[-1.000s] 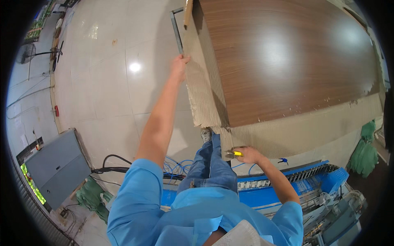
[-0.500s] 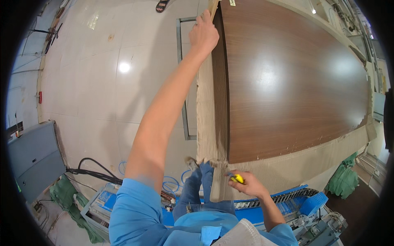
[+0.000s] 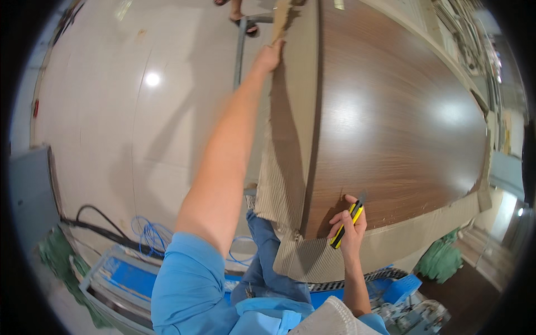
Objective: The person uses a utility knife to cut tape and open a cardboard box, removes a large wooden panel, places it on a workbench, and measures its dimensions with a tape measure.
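A large brown wood-grain panel [image 3: 391, 156] lies on a sheet of ribbed corrugated cardboard [image 3: 301, 259] that sticks out past its left and near edges. My left hand [image 3: 269, 57], arm stretched far forward, is closed on the cardboard's raised left edge, near a pale strip at the far end. In my right hand [image 3: 354, 233] is a yellow and black utility knife [image 3: 340, 235], held over the panel's near left corner. Its blade points away from me, above the wood surface. My right fingers are wrapped round the handle.
At the far left, another person's sandalled foot [image 3: 245, 27] stands by a grey metal frame [image 3: 240, 53] on the pale tiled floor. Blue hose coils [image 3: 152, 233] and black cables [image 3: 106, 233] lie left of my legs. Blue machinery [image 3: 402, 290] runs along the near side, beside green sacking [image 3: 441, 261].
My right hand has moved forward over the panel's corner with the knife. My left hand has come slightly nearer along the cardboard edge, which now leans outward. The other person's feet show more.
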{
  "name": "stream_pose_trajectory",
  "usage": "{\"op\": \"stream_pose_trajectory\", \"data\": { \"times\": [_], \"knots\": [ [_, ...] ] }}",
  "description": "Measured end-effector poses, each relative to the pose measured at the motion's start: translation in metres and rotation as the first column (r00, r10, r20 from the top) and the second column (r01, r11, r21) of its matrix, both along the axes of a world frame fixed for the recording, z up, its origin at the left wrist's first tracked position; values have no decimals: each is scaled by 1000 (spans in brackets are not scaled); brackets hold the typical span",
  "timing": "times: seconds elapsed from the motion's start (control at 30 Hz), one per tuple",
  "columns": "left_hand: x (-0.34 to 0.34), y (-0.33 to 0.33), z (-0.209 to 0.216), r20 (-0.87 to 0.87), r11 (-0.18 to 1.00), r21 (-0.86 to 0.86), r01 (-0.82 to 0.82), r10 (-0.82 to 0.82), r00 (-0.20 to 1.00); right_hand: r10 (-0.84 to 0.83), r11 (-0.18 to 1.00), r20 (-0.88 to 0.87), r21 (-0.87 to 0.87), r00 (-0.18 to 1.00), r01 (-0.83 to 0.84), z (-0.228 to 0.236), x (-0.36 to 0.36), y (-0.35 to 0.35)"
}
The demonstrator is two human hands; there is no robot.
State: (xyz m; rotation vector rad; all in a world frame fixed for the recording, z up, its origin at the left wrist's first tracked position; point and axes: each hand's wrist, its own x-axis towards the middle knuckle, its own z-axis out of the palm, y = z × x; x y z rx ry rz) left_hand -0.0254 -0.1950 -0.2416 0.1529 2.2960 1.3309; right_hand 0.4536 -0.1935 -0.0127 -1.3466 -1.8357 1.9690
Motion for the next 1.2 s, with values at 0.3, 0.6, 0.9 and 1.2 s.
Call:
{"op": "stream_pose_trajectory", "data": {
  "times": [0.3, 0.6, 0.9, 1.2],
  "knots": [
    [262, -193, 131, -180, 803, 339, -491, 567, 804, 28, 996, 63, 85, 998, -34, 2, -1, -31],
    [614, -299, 214, 274, 579, 460, -673, 629, 728, 788, 548, -160, -257, 594, -796, 11, 23, -183],
    [786, -315, 111, 473, 99, 15, -995, 876, 95, 974, -198, 15, -432, -226, -880, -96, 191, -312],
    [1042, -148, -173, 451, -751, -654, 86, -479, -753, 752, -485, 324, -317, -574, -815, -290, 329, -278]
  ]
}}
